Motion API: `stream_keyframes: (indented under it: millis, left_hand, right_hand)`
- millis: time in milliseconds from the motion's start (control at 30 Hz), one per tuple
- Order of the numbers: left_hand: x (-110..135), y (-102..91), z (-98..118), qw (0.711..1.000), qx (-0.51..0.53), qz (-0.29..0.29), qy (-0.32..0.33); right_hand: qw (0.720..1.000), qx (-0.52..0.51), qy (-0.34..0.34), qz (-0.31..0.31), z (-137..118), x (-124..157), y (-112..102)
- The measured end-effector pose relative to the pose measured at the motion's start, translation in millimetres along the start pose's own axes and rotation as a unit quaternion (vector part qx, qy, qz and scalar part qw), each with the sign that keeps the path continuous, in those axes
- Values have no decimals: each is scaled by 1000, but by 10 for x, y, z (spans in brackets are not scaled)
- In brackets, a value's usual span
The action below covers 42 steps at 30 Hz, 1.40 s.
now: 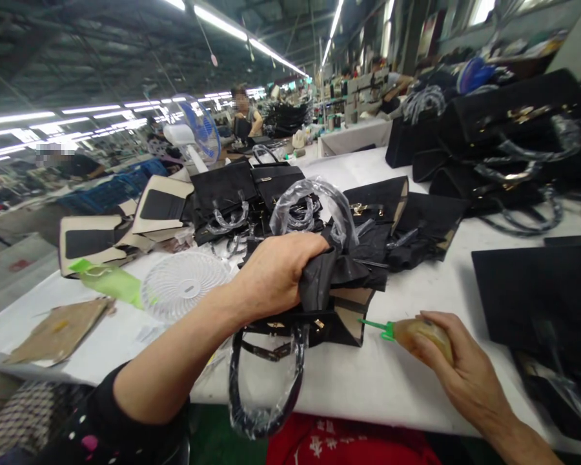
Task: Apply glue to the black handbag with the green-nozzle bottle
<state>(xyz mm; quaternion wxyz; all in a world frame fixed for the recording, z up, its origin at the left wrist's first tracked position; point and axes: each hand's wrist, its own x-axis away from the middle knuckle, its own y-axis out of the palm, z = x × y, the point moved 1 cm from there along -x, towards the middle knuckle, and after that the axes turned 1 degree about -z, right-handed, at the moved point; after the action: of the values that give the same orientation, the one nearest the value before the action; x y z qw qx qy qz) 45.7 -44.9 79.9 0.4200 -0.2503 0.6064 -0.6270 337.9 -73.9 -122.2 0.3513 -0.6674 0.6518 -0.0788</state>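
Note:
My left hand is closed around the black fabric of a handbag in front of me. The bag lies on the white table with its plastic-wrapped handle hanging over the near edge. Another wrapped handle arches up just beyond my fingers. On the right, my right hand grips a yellowish glue bottle with a green nozzle. The nozzle's tip points left at the bag's beige side panel, close to it; whether they touch I cannot tell.
Black handbags lie in a heap behind the work, and more are stacked at the right. A small white fan, a green pouch and a brown board lie on the left. Farther back are a blue fan and a person.

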Motion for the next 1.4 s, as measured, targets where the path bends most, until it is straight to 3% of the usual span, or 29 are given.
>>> stream_keyframes:
  millis: [167,367,567,700,833,967,1133,1267,1400]
  left_hand:
    - [51,248,-28,998,-46,-46,-11]
    - [48,411,-153,998,-31,-36,-49]
    - [44,450,-188,997,-35,-31,-55]
    - [50,471,-198,997,-25,-26,-61]
    - [50,485,-212,998,-22,-23,-62]
    - [49,495,-220,998,-12,-15,-61]
    - [39,514,-224,998,-12,-5,-58]
    - [37,538,-221,998,-7,5,-60]
    - [37,547,-208,999,-12,8,-50]
  right_hand:
    - [999,1,32,9,66,15,-18]
    - [997,9,64,36,131,-146,57]
    - [997,12,71,-25,134,-255,67]
    - [997,21,74,-2,148,-316,30]
    - [996,22,72,-47,154,-379,29]
    - [997,29,71,-24,149,-425,-3]
    - [996,33,51,-71,99,-448,-48]
    - [998,50,17,-25,75,-443,-78]
    - [996,57,28,-68,105,-443,-104]
